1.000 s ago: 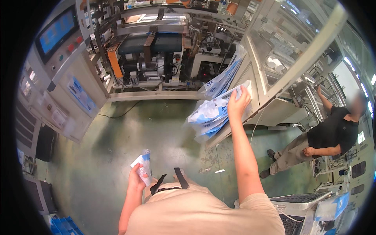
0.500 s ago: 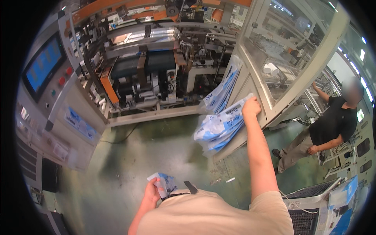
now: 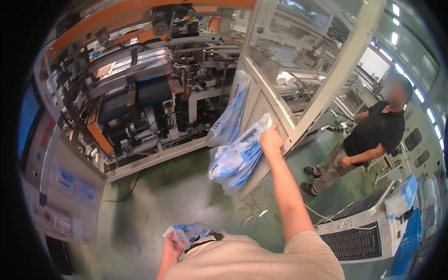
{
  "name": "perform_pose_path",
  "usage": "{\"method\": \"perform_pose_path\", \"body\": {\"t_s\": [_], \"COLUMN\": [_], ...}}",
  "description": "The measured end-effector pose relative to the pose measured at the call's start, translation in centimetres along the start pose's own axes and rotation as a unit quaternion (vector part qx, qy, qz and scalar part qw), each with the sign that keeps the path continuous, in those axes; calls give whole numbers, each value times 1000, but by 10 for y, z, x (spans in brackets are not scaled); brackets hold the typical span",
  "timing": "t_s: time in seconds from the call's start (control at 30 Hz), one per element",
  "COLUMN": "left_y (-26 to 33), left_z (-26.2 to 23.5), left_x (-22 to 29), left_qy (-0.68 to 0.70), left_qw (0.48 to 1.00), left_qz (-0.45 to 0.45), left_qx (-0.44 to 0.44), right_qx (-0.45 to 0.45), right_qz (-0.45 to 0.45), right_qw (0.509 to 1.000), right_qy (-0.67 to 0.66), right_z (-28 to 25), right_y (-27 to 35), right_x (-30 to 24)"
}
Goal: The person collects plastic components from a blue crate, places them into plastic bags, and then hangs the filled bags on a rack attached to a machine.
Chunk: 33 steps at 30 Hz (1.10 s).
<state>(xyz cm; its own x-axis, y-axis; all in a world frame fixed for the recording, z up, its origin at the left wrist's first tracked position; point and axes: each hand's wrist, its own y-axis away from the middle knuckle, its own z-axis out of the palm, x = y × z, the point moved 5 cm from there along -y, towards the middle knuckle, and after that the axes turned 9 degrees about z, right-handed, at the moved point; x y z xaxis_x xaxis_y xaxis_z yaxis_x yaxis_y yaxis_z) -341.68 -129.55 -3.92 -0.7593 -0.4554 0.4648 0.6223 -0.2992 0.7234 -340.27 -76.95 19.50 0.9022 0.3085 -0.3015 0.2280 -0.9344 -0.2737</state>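
Against the machine frame, the right hand (image 3: 270,138) grips a sheaf of blue-white pouches (image 3: 235,158); the left hand's (image 3: 171,243) fingers (image 3: 175,239) hold a smaller bundle (image 3: 189,231).

The stack of bags (image 3: 240,156) is a fanned bundle of flat plastic pouches, white with blue print. It hangs from its upper corner, pinched in the right hand (image 3: 270,140), and droops down to the left against the machine frame. The small bag (image 3: 186,232), also white and blue, lies crumpled and roughly level in the left hand (image 3: 171,242), close to the chest.
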Motion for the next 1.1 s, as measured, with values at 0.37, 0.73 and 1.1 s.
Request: {"method": "perform_pose_path", "body": {"t_s": [0.37,0.73,1.1], "left_y": [-5,81,176], "left_z": [50,148,120], "left_x": [-31,-139,-216], "left_qy": [-163,-621,-639], "left_qw": [984,428,273], "left_qz": [21,0,41], "left_qx": [-71,-657,-718], "right_qx": [-379,-367,-316], "right_qz": [-92,-118,209], "right_qw": [892,806,817], "right_qy": [-229,-448,-434], "right_z": [100,9,-8], "right_y": [244,366,518], "right_x": [68,153,284]}}
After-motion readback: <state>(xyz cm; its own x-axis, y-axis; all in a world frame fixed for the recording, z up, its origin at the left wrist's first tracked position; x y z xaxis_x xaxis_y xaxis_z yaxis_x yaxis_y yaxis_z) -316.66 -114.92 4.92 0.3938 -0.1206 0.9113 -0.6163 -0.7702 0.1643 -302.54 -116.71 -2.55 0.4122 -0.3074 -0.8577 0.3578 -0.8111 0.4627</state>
